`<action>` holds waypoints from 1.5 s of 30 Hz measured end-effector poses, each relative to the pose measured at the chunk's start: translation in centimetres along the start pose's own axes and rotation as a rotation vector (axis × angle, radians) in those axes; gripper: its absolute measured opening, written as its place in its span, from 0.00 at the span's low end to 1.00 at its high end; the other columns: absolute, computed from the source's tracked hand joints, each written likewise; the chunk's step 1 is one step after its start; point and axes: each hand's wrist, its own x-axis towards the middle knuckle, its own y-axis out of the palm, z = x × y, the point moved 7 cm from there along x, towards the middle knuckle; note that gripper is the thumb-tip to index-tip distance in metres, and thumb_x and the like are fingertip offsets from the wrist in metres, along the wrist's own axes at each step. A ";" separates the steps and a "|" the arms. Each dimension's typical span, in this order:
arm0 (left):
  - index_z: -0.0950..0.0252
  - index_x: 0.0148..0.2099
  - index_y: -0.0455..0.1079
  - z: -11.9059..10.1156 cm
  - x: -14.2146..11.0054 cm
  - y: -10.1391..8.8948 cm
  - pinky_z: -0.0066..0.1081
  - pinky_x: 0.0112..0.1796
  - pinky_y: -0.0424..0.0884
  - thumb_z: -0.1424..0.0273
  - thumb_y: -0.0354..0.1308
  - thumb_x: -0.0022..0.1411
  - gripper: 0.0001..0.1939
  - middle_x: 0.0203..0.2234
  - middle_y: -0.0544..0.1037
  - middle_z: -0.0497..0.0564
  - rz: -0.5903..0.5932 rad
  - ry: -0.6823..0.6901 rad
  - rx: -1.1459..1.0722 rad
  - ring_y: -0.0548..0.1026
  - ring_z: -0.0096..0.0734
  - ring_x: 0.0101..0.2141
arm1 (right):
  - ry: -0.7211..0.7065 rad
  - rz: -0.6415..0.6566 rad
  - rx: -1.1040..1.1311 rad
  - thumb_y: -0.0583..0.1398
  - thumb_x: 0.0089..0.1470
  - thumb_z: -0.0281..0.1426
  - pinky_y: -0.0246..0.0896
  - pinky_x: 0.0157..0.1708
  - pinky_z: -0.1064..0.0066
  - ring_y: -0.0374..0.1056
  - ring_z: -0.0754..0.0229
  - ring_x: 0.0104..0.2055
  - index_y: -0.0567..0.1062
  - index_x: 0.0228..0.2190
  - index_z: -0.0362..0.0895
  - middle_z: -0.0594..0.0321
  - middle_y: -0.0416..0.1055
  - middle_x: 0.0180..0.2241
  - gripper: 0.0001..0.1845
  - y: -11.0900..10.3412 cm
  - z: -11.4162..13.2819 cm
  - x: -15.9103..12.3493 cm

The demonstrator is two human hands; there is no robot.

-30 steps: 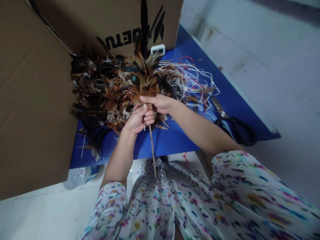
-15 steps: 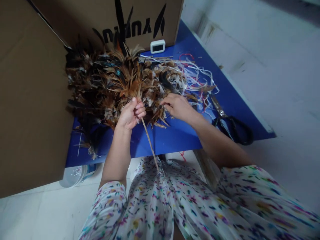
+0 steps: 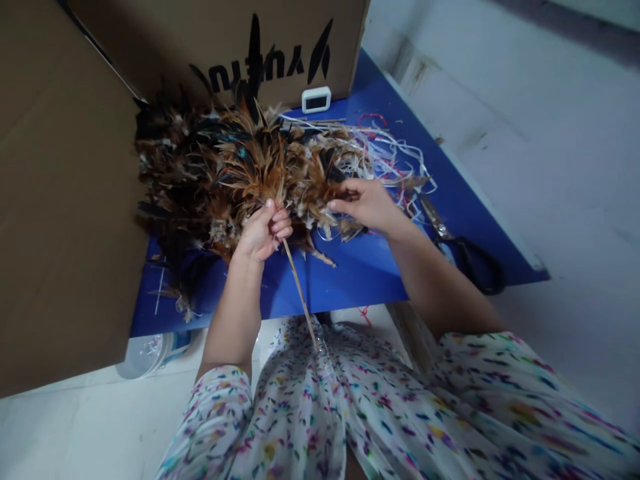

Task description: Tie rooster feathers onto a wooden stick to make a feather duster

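Note:
My left hand (image 3: pixel 265 230) is closed round the thin wooden stick (image 3: pixel 299 287) of a feather duster. Brown, orange and black feathers (image 3: pixel 257 157) fan out above that fist, and the stick's lower end reaches my patterned clothing. At the right part of a heap of loose feathers (image 3: pixel 313 177), my right hand (image 3: pixel 367 203) has its thumb and fingers apart, the tips among the feathers. Whether a feather lies between those tips is hard to make out. More dark feathers (image 3: pixel 175 167) pile up to the left, behind my left hand.
White and red strings (image 3: pixel 395 157) lie tangled on the blue table (image 3: pixel 350 267). Black-handled scissors (image 3: pixel 470 257) rest near its right edge. A small white display device (image 3: pixel 316 100) stands before a cardboard box (image 3: pixel 150 40). Large cardboard (image 3: pixel 60 200) blocks the left; a clear tub (image 3: pixel 145 353) sits below.
My right hand has shifted slightly right and its thumb and fingers have parted. Feathers near it have moved. The duster's tall dark feathers lean differently; my left hand keeps its grip.

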 end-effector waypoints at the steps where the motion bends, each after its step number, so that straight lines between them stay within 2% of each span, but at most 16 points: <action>1: 0.66 0.29 0.59 0.0 0.0 0.0 0.19 0.18 0.52 0.68 0.54 0.67 0.14 0.19 0.55 0.41 0.006 0.000 -0.003 0.54 0.14 0.16 | 0.042 -0.001 0.092 0.67 0.44 0.36 0.56 0.27 0.72 0.62 0.66 0.26 0.72 0.26 0.41 0.66 0.68 0.23 0.13 -0.1 0.0 0.0; 6: 0.66 0.29 0.59 0.2 0.0 0.0 0.19 0.18 0.52 0.68 0.54 0.67 0.13 0.19 0.56 0.41 -0.006 -0.006 0.006 0.54 0.15 0.16 | 0.178 0.042 0.433 0.71 0.39 0.39 0.57 0.20 0.75 0.64 0.67 0.22 0.69 0.24 0.42 0.64 0.70 0.22 0.19 0.8 1.1 -0.4; 9: 0.66 0.29 0.59 0.4 0.1 -0.1 0.19 0.18 0.52 0.67 0.55 0.66 0.14 0.19 0.55 0.41 -0.029 -0.007 0.022 0.54 0.15 0.16 | 0.198 0.088 0.563 0.72 0.39 0.40 0.60 0.19 0.76 0.68 0.65 0.24 0.70 0.26 0.42 0.63 0.72 0.24 0.20 1.9 2.6 -0.7; 12: 0.66 0.29 0.60 0.7 0.3 -0.2 0.19 0.17 0.52 0.67 0.55 0.66 0.14 0.18 0.55 0.40 -0.016 0.001 0.059 0.54 0.15 0.16 | 0.181 0.166 0.613 0.71 0.41 0.41 0.61 0.18 0.76 0.69 0.64 0.24 0.70 0.27 0.41 0.64 0.71 0.21 0.21 3.6 4.5 -1.0; 17: 0.67 0.28 0.63 0.8 0.9 -0.3 0.20 0.17 0.55 0.67 0.52 0.66 0.14 0.16 0.61 0.44 0.015 0.045 0.178 0.60 0.19 0.16 | 0.171 0.231 0.517 0.69 0.45 0.39 0.61 0.15 0.78 0.69 0.64 0.22 0.70 0.25 0.41 0.62 0.72 0.20 0.17 6.4 6.5 -0.7; 22: 0.68 0.26 0.65 1.0 0.9 -0.2 0.20 0.17 0.55 0.74 0.55 0.61 0.10 0.16 0.64 0.47 -0.005 0.037 0.214 0.64 0.21 0.17 | 0.268 0.199 0.344 0.65 0.50 0.31 0.55 0.12 0.79 0.63 0.69 0.16 0.68 0.24 0.42 0.65 0.70 0.18 0.10 8.0 6.1 0.0; 25: 0.68 0.26 0.64 1.0 0.8 -0.4 0.20 0.17 0.55 0.75 0.55 0.61 0.11 0.16 0.63 0.45 -0.070 0.055 0.159 0.63 0.20 0.16 | 0.238 0.158 0.214 0.65 0.48 0.33 0.55 0.14 0.77 0.63 0.68 0.18 0.68 0.23 0.42 0.65 0.68 0.20 0.11 8.1 5.4 0.7; 28: 0.68 0.27 0.66 1.1 0.6 -0.6 0.21 0.17 0.56 0.70 0.52 0.66 0.14 0.16 0.63 0.45 -0.105 0.041 0.140 0.61 0.19 0.15 | 0.133 0.135 0.093 0.66 0.46 0.36 0.58 0.18 0.75 0.65 0.65 0.22 0.67 0.21 0.43 0.62 0.68 0.22 0.14 8.0 5.0 1.4; 32: 0.67 0.27 0.65 1.1 0.5 -0.4 0.21 0.16 0.55 0.59 0.49 0.68 0.21 0.15 0.62 0.45 -0.097 0.028 0.117 0.58 0.18 0.14 | 0.066 0.129 -0.015 0.64 0.47 0.37 0.60 0.23 0.73 0.65 0.63 0.25 0.66 0.20 0.44 0.62 0.67 0.21 0.14 7.9 5.1 2.0; 35: 0.67 0.27 0.65 1.1 0.5 0.0 0.22 0.16 0.55 0.56 0.47 0.68 0.23 0.15 0.61 0.45 -0.056 0.025 0.101 0.57 0.18 0.14 | 0.067 0.111 -0.038 0.64 0.47 0.37 0.59 0.25 0.73 0.65 0.62 0.26 0.67 0.20 0.44 0.63 0.66 0.19 0.14 7.6 5.5 2.1; 38: 0.68 0.29 0.66 1.1 0.4 0.3 0.21 0.17 0.56 0.56 0.44 0.69 0.24 0.15 0.62 0.45 -0.017 0.030 0.110 0.58 0.18 0.15 | 0.080 0.113 -0.057 0.63 0.48 0.34 0.58 0.26 0.73 0.65 0.62 0.26 0.68 0.20 0.44 0.63 0.67 0.19 0.11 7.5 5.9 2.0; 45: 0.69 0.31 0.67 1.0 0.2 0.3 0.22 0.20 0.58 0.62 0.53 0.66 0.16 0.18 0.62 0.44 0.021 0.095 0.127 0.59 0.18 0.17 | 0.066 0.055 -0.202 0.62 0.47 0.33 0.54 0.28 0.73 0.62 0.64 0.26 0.70 0.21 0.42 0.65 0.68 0.20 0.09 6.7 6.2 1.8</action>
